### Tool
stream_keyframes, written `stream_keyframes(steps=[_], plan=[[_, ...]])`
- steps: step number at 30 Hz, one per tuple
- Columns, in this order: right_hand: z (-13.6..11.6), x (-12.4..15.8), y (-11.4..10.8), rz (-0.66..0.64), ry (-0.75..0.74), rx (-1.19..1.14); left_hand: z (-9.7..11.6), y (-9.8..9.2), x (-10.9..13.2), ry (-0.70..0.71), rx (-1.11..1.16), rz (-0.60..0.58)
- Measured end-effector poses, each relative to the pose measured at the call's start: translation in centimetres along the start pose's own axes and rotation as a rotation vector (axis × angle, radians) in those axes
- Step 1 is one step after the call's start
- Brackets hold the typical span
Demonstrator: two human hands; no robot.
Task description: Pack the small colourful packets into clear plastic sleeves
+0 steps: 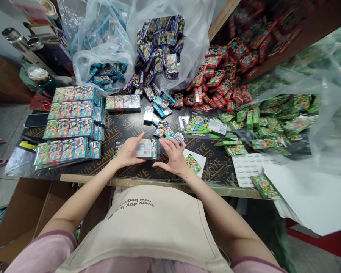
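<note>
A flat row of small boxes with a white barcode label (143,150) lies on the dark board near its front edge. My left hand (127,152) grips its left part, thumb on the near side and index finger past the far side. At its right end is my right hand (173,156), fingers apart and curved, with nothing visible in them. Just beyond my right fingertips lie loose blue and purple boxes (162,129). A white card with a green packet (193,162) lies partly behind my right wrist.
Wrapped sets of boxes (69,117) are stacked at left, with another row (123,103) behind. Plastic bags spill blue boxes (106,76) and purple boxes (159,49). Red boxes (218,76) and green boxes (272,125) pile up rightward. A sticker sheet (248,168) lies at the front right.
</note>
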State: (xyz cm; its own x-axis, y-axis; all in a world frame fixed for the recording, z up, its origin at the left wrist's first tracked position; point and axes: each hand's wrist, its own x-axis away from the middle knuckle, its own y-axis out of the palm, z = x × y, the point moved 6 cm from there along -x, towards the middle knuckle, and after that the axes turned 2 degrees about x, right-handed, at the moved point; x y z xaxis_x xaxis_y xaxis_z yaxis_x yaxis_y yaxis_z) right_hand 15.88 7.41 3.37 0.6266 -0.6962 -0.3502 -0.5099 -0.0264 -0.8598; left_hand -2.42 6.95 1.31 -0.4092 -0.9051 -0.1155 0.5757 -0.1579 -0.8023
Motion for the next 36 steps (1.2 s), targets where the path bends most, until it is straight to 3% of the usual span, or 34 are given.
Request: stream_keyframes(steps=[4, 8, 11, 16, 20, 23, 25, 28, 31, 33, 36], plan=[[0.6, -0.9, 1.0, -0.016, 0.034, -0.119, -0.3, 0.0, -0.1, -0.038, -0.013, -0.004], [5.5, -4.1, 1.6, 0.042, 0.260, 0.102, -0.7, 1.0, -0.2, -0.063, -0.083, -0.024], [7.5, -5.7, 2.2, -0.030, 0.231, 0.139, -1.5, 1.7, -0.2, -0.101, -0.152, -0.039], [4.5, -4.2, 1.1, -0.061, 0.086, 0.078, -2.1, 1.1, -0.2, -0.161, -0.166, 0.025], [1.8, -2.7, 1.3, -0.220, -0.021, 0.007, -0.9, 0.5, -0.7, -0.066, -0.145, 0.039], [1.7, -2.4, 1.8, -0.262, -0.078, -0.178, 0.0, 0.6, -1.0, 0.025, -0.089, -0.009], [2.1, -2.3, 1.8, -0.209, -0.050, -0.267, 0.0, 0.6, -1.0, 0.034, -0.055, -0.014], [2.8, -1.9, 1.4, -0.065, 0.135, -0.302, -0.7, 0.3, -1.0, -0.028, -0.050, 0.038], [3.1, -2.3, 1.5, -0.120, 0.177, -0.362, -1.0, 0.6, -1.1, -0.046, -0.043, 0.041], [5.6, -3.5, 0.5, -0.053, 0.234, -0.277, -1.1, 1.1, -1.2, -0.045, -0.047, 0.024], [13.8, -5.5, -3.1, 0.265, 0.580, 0.108, -1.1, 2.0, -1.2, -0.060, -0.069, -0.004]])
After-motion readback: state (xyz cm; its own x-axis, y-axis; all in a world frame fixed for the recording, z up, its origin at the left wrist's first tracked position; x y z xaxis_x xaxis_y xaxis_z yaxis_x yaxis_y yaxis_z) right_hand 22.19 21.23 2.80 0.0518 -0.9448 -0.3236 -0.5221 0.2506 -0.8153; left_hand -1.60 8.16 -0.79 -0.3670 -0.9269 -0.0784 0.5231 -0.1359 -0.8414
